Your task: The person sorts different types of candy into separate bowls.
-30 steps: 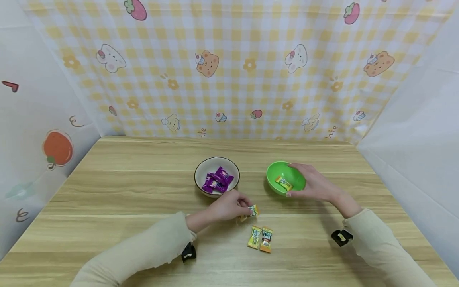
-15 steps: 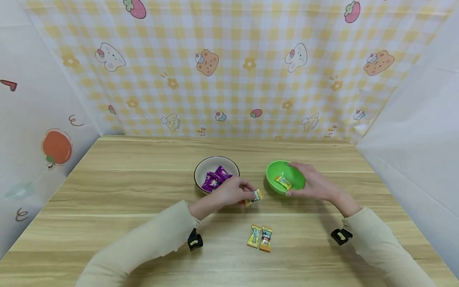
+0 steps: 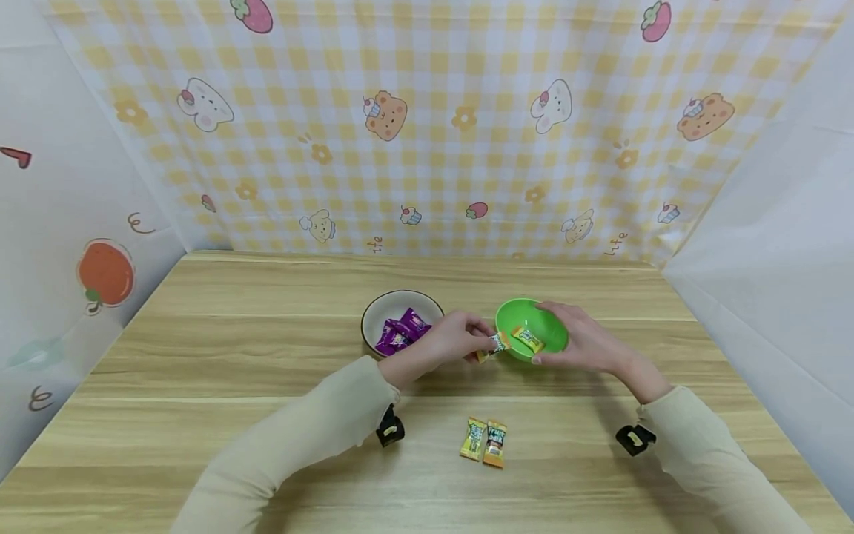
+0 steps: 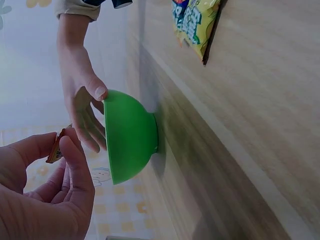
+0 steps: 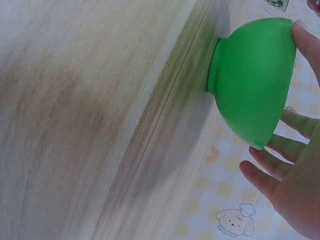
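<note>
My left hand pinches a wrapped candy in yellow and orange between thumb and fingers, at the left rim of the green bowl. In the left wrist view this candy is held beside the bowl's opening. My right hand grips the green bowl from the right, thumb on the near rim and fingers at the far rim. The bowl stands upright on the table. One yellow candy lies inside it.
A white bowl with a dark rim stands to the left, holding several purple candies, partly behind my left hand. Nearer on the wooden table lie a yellow candy and an orange-ended candy side by side. A patterned cloth hangs behind.
My left hand has carried the pinched candy up from the table and rightward to the green bowl's rim. The right hand and both bowls stay in place.
</note>
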### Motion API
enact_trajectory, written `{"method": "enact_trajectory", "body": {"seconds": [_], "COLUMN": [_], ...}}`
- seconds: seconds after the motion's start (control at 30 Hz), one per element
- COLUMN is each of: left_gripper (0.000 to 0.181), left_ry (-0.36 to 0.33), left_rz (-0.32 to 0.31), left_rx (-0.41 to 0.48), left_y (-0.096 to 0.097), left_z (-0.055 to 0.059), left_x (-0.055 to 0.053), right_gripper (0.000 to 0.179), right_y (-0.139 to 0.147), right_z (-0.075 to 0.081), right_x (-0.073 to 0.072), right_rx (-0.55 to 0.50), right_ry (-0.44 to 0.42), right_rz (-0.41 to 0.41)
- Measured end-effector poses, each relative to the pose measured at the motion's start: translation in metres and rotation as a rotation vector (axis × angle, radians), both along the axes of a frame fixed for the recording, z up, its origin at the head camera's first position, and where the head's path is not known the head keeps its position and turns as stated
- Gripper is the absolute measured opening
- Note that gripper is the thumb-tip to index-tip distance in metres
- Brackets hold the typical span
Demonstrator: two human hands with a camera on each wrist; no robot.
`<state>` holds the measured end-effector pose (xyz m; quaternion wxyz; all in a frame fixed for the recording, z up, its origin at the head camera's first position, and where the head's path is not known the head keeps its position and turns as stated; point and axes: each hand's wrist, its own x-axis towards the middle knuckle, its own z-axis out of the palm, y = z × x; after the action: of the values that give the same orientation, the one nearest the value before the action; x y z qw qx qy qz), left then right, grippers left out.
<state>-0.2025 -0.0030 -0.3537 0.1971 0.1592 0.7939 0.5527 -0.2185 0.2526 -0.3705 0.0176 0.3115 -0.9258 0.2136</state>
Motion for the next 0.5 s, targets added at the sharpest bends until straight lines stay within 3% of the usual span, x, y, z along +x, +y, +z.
{"method": "enact_trajectory", "body": {"seconds": [0.5], "left_gripper": [0.018], "left_ry": [0.008], "left_rz": [0.074], "left_rx": [0.005], "left_y": [0.035], "left_z": [0.001], "left_x": [-0.013], "right_gripper": [0.088], "right_y": [0.005], "right_z": [0.001], "right_x": [0.003], "right_rx": [0.000], "right_ry": [-0.016], "right_rz": [0.017]}}
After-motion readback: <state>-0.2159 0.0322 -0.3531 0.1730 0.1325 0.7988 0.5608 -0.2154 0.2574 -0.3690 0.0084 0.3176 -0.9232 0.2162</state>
